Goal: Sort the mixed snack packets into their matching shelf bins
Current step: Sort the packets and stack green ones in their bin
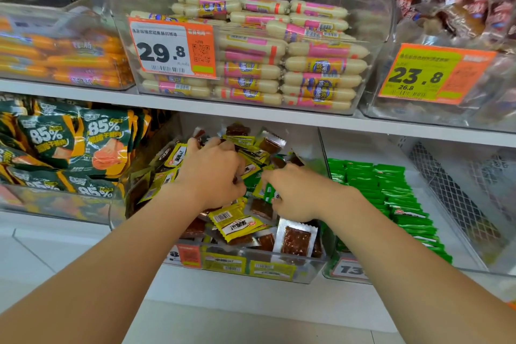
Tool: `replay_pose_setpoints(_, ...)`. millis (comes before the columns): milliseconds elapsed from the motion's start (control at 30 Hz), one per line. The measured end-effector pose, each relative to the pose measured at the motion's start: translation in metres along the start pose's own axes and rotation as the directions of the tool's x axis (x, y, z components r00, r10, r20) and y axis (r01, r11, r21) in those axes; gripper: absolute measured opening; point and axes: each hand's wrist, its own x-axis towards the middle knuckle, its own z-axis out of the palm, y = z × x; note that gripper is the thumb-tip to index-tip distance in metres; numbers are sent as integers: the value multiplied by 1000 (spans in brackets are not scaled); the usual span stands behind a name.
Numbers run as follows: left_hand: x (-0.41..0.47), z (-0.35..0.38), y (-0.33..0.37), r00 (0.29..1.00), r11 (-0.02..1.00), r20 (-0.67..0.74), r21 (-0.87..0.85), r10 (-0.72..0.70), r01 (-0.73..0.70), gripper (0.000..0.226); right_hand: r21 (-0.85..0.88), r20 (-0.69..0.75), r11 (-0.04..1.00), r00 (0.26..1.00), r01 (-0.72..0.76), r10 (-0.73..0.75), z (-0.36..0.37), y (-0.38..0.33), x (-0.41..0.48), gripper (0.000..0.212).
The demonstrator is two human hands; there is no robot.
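Two bare hands work in a mixed bin on the lower level of a white shop shelf (173,103).

Above the board, a large clear bin of cream sausage sticks with pink and yellow labels (307,64) carries an orange price tag (171,47). Below it sits the clear plastic bin of yellow and silver snack packets (251,268), and to its right a bin of neatly stacked green packets (391,184). To its left stand dark green and orange pouches (83,142). The left hand (212,173) is buried in the yellow pile with fingers curled down; whether it grips anything cannot be told. The right hand (293,195) pinches a stray green packet (266,190) between thumb and forefinger, among the yellow ones.
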Motion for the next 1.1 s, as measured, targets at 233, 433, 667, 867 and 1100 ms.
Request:
replay_pose_setpoints(233,3,1,4,998,990,-52,139,-22,29,33,-44,16,995,996,-88,88,-1,-4,-4,38)
replay_pose_setpoints(433,11,11,2,961,968,121,9,247,-250,65,210,-368,974,917,-83,158,-1,2,-16,27)
replay_pose_setpoints(667,31,4,11,931,975,340,126,131,-183,106,329,-404,939,883,-104,240,-2,6,-26,35)
replay_pose_setpoints(867,33,18,25,953,952,301,279,40,-128,86,361,-406,926,875,-110,263,-1,5,-29,35)
replay_pose_setpoints(1100,27,15,34,989,959,133,269,57,-92,42,399,-411,912,871,-94,270,1,5,-33,32)
